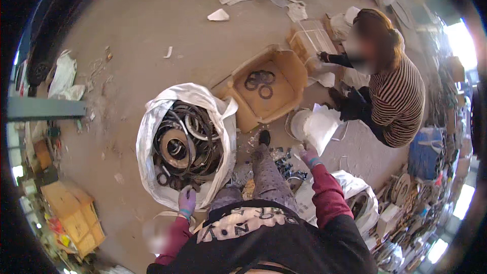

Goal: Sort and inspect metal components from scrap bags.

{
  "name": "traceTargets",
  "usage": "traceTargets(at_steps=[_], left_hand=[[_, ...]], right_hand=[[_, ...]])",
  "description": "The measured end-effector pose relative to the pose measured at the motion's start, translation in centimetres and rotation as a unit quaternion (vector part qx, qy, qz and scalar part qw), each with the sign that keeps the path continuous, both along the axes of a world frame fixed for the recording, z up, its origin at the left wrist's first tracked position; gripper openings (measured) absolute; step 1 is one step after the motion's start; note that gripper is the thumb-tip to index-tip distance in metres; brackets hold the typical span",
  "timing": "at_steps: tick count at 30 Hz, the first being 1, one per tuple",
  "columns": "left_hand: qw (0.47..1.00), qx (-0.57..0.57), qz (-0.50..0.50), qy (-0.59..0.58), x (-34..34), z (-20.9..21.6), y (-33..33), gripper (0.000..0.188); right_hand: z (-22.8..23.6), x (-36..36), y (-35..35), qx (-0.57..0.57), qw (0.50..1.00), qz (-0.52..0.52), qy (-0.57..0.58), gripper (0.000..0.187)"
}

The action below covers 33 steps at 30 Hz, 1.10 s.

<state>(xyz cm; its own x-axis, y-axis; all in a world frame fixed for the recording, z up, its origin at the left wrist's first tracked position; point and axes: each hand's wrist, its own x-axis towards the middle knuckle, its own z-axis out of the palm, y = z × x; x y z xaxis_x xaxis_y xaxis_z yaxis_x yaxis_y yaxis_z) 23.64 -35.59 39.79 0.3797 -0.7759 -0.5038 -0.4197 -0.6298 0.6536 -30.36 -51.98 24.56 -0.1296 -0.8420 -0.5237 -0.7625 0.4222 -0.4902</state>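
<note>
A large white sack (144, 160) with a rolled-down rim stands in front of me on the left. Black rubber-like rings and hoops (205, 157) fill it, with a wide brown ring (177, 148) among them. At the sack's near rim, my left hand (187, 200), in a purple glove, is closed on its edge. My right hand (309, 157), also gloved, is out to the right with its fingers curled at the lower edge of a white plastic bag (327, 127). That bag lies against a white bucket (303, 124). The fingertips of both hands show only faintly.
A cardboard box (241, 109) holding several dark rings stands ahead. Beyond it, a person (398, 96) in a striped top crouches beside a closed carton (312, 40). Small black pieces (286, 165) lie by my feet. Another white sack (362, 187) is at my right; a yellow-brown box (76, 213) sits left.
</note>
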Motion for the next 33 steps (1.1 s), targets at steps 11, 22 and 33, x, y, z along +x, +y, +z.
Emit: traceTargets(at_steps=[11, 22, 33], left_hand=[[0.996, -0.008, -0.093, 0.013, 2.8, -4.8, -1.5, 0.027], [0.989, 0.135, -0.017, 0.061, 10.3, -4.1, 5.1, 0.021], [0.985, 0.008, -0.128, 0.115, 8.9, -6.6, 3.4, 0.020]], right_hand=[[9.0, -0.8, 8.7, 0.145, 0.981, -0.073, 0.105, 0.038], [5.2, 1.4, 19.5, 0.065, 0.989, -0.129, 0.008, 0.043], [4.4, 3.9, 20.6, 0.010, 0.978, -0.201, -0.059, 0.035]])
